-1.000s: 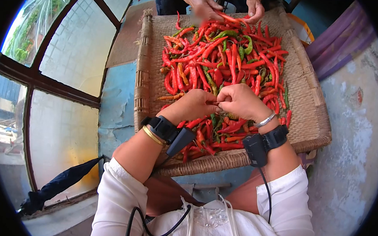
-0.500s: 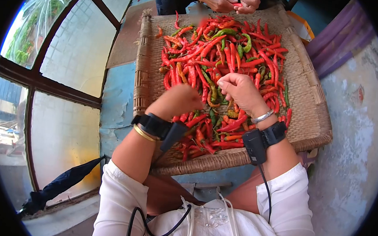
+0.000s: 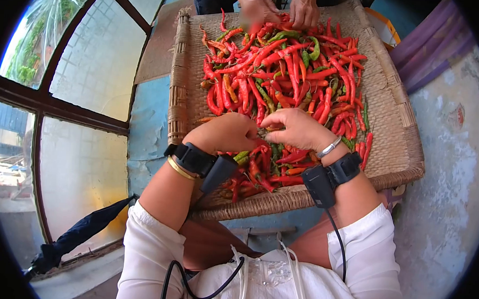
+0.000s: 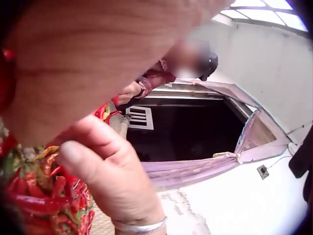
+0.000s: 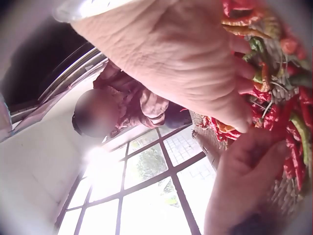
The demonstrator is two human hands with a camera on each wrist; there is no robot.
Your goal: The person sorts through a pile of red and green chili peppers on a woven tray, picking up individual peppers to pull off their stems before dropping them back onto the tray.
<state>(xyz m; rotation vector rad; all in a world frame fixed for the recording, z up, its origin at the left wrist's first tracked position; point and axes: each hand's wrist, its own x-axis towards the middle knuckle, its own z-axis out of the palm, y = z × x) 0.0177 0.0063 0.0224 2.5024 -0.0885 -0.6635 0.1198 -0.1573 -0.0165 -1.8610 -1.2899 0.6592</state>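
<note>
A big heap of red chili peppers, mixed with some green ones, lies in a woven tray. Over its near half, my left hand curls its fingers around a red chili pepper, best seen in the right wrist view. Close beside it, my right hand points thumb and forefinger toward the left fingertips, with a gap between them in the head view. The left wrist view shows that right thumb in front of the peppers. Most of the held pepper is hidden by the hands.
Across the tray, another person's hands reach into the heap's far end. Framed windows stand on the left, with a folded dark umbrella below. A plastered wall and a purple curtain are on the right.
My hands met over the heap, drew apart half a second ago, and are close together again, the left with a red chili pepper. The other person's hands came down onto the heap.
</note>
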